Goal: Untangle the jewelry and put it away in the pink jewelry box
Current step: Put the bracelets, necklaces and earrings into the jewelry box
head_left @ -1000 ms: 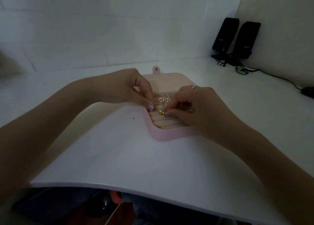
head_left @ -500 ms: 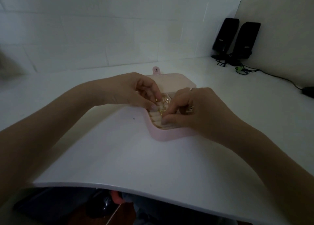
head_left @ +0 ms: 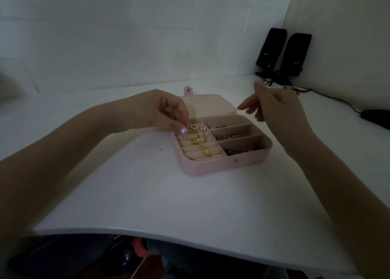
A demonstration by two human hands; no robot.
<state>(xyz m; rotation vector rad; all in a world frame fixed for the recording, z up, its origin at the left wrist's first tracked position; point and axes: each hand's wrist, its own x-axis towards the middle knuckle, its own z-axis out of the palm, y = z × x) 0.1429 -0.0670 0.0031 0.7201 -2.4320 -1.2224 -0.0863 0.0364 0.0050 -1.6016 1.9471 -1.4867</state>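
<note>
1 head camera, looking forward-down, close over white table [head_left: 190, 205].

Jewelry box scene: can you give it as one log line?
left hand pinches gold chain | right hand lifted, empty | pink jewelry box open

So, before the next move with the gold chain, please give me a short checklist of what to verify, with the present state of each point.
1. Pink jewelry box is open, lid folded back: ok.
2. Left hand has a grip on the gold chain: it pinches at the top end, by the ring rolls; ok.
3. Chain lies inside the box, over the ring rolls: ok.
4. Chain is free of knots: cannot tell, too small and dark.
5. Right hand is free to help: ok, it is raised beside the box and holds nothing.
6. Three side compartments have room left: cannot tell, each already holds some jewelry.
</note>
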